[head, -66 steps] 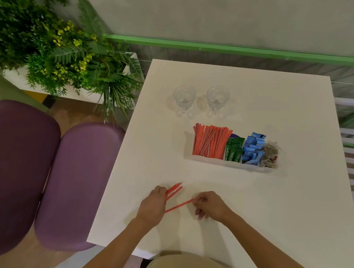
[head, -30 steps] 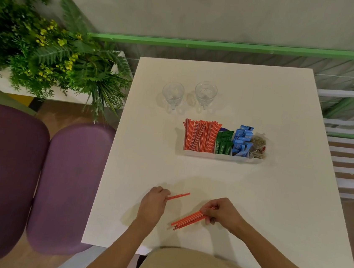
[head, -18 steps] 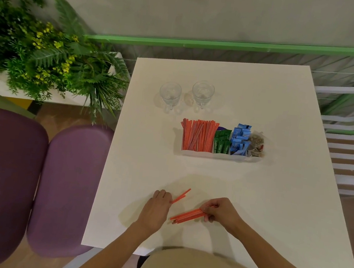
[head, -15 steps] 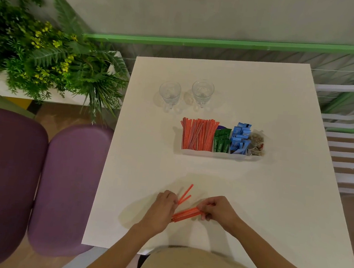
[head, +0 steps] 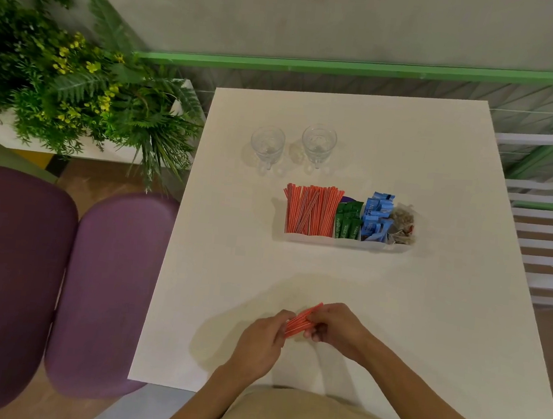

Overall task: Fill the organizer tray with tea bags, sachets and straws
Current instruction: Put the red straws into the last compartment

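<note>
A small bundle of orange straws [head: 301,321] is held between both hands near the table's front edge. My left hand [head: 259,340] grips its near end and my right hand [head: 336,328] curls round its far end. Farther back, the clear organizer tray [head: 346,243] holds a packed row of orange straws [head: 311,209] at its left, then green sachets [head: 348,221], blue sachets [head: 376,216] and tea bags [head: 402,224] at its right.
Two empty glasses [head: 268,145] [head: 318,145] stand behind the tray on the white table [head: 428,310]. Purple chairs [head: 106,287] and a planter of green plants [head: 76,92] sit to the left. A white slatted chair [head: 552,238] is at the right.
The loose straws that lay apart on the table have been gathered. My left hand brought its straws over to those in my right hand, and both now hold one bundle.
</note>
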A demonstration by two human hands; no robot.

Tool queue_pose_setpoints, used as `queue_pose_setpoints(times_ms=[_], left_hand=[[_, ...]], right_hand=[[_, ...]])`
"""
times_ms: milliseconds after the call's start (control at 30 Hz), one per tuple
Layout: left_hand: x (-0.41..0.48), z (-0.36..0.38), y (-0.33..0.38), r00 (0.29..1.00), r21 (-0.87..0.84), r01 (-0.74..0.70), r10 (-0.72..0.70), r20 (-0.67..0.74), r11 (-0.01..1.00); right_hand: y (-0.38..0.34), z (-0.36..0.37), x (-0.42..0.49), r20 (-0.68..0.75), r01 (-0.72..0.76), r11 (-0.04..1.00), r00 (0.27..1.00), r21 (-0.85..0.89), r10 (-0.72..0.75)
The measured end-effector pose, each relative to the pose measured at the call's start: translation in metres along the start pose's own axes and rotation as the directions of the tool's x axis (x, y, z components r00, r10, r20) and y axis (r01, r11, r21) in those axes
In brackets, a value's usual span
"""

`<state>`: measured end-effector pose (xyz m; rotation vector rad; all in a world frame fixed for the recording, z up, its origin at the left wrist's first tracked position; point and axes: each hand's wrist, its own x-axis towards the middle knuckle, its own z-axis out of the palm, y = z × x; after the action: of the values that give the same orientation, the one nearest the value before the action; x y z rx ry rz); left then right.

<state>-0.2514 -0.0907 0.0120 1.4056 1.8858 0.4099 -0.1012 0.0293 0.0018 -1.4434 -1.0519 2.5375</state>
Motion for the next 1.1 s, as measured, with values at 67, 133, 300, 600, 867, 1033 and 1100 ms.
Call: queue_pose_setpoints(times_ms=[67, 133, 300, 600, 867, 1033, 1100], left_hand=[[-0.001, 0.002, -0.001, 0.999, 0.026, 0.005, -0.003, -0.048, 1.000], [-0.002, 0.000, 0.000, 0.999, 0.042, 0.000, 0.003, -0.053, 0.999], [0.007, -0.011, 0.014, 0.999, 0.037, -0.001, 0.002, -0.041, 0.999], [0.026, -0.052, 0.022, 0.985, -0.465, 0.117, -0.164, -0.061, 0.877], [0.023, -0.064, 0.028, 0.989, -0.322, 0.083, -0.117, -0.088, 0.943], [0.027, -0.073, 0.031, 0.874, -0.655, 0.195, -0.432, -0.221, 0.730], [0.032, -0.069, 0.040, 0.885, -0.691, 0.187, -0.424, -0.190, 0.698]], right_hand=[[-0.006, -0.001, 0.000, 0.013, -0.051, 0.997, 0.999, 0.062, 0.050], [-0.010, 0.000, 0.000, 0.027, -0.098, 0.990, 0.995, 0.103, 0.096], [-0.011, 0.000, -0.005, 0.112, 0.006, 0.997, 0.994, -0.071, 0.002], [-0.035, 0.005, -0.012, 0.111, 0.189, 0.982, 0.976, -0.012, -0.187], [-0.035, 0.013, -0.012, 0.064, 0.255, 0.967, 0.965, -0.021, -0.254], [-0.043, 0.019, -0.011, -0.023, 0.375, 0.926, 0.926, -0.037, -0.376], [-0.044, 0.026, -0.009, -0.057, 0.416, 0.904, 0.905, -0.096, -0.422]])
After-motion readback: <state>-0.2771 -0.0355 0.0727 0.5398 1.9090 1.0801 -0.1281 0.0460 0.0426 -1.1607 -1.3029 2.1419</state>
